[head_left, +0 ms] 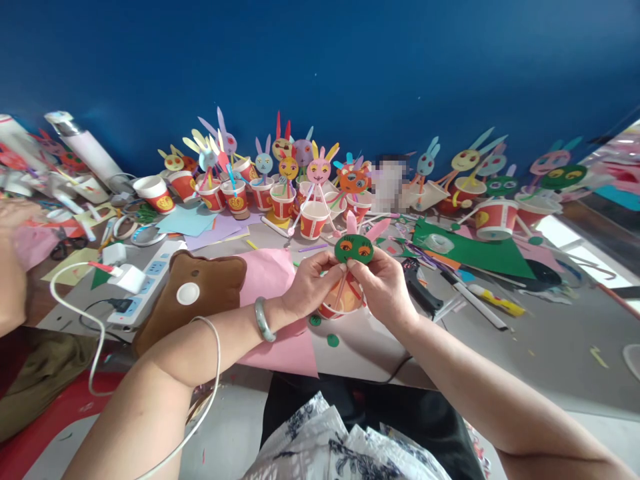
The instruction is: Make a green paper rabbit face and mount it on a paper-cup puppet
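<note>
Between my hands is a green paper face (354,249) with orange eyes and pink ears, above a red and white paper cup (340,308). My left hand (314,283) pinches the face's lower left edge between thumb and fingers. At its lower right edge, my right hand (386,283) grips it too, the thumb tips almost meeting below the drawn mouth. Pinkish strips run down from the face toward the cup. Small green paper circles (333,341) lie on the table just in front of the cup.
Finished paper-cup figures (314,220) line the blue wall. A brown cushion (205,287), a white power strip (145,287) and pink paper (270,280) lie left. Right are a glue gun (421,290), green paper (470,250) and a marker (475,300). Another person's arm (13,267) shows far left.
</note>
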Available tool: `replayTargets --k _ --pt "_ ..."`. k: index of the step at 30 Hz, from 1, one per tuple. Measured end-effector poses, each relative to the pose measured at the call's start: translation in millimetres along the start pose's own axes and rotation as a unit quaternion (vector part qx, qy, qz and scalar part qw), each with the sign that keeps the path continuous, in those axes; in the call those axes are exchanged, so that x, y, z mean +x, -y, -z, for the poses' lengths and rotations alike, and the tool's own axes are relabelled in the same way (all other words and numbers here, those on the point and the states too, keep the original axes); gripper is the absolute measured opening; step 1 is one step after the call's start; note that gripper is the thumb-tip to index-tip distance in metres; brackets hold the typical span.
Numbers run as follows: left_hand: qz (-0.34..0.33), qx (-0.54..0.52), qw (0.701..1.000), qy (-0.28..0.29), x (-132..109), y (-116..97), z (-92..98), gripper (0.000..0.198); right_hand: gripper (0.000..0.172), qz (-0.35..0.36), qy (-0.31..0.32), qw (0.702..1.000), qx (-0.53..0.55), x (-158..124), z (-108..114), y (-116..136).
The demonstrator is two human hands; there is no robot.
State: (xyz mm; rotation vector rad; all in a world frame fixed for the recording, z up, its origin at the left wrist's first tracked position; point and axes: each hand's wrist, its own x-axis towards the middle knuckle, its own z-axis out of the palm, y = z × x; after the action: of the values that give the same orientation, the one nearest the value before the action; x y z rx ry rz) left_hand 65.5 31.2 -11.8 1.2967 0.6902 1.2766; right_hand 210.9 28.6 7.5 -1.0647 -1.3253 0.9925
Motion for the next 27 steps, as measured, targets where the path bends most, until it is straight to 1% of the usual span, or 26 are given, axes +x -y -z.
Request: replayTargets --k 3,10,19,22,27 --pt "-0.006 0.013 1.0 -0.007 0.3 -1.9 -0.3 0.031 0.013 -0.011 -0.004 1.0 0.02 -1.3 0.0 0.5" --pt "-0.005 0.019 0.999 -0.028 1.6 -4.5 -1.4 0.026 0.019 -0.044 0.011 0.996 0.08 -3.7 0.2 2.3" --pt "-0.029 0.026 0.999 -0.006 -0.2 -2.2 -0.2 0.031 0.011 -0.048 -0.001 0.997 0.056 -2.9 -0.9 0.5" --pt "-0.035 0.022 0.999 -0.006 0.0 -1.9 -0.4 0.031 0.011 -0.042 -0.008 0.998 0.036 -3.2 -2.0 1.4" --pt "-0.026 0.011 1.0 -0.008 1.2 0.6 -0.3 0.033 0.013 -0.046 -0.01 0.998 0.036 -2.9 -2.5 0.6"
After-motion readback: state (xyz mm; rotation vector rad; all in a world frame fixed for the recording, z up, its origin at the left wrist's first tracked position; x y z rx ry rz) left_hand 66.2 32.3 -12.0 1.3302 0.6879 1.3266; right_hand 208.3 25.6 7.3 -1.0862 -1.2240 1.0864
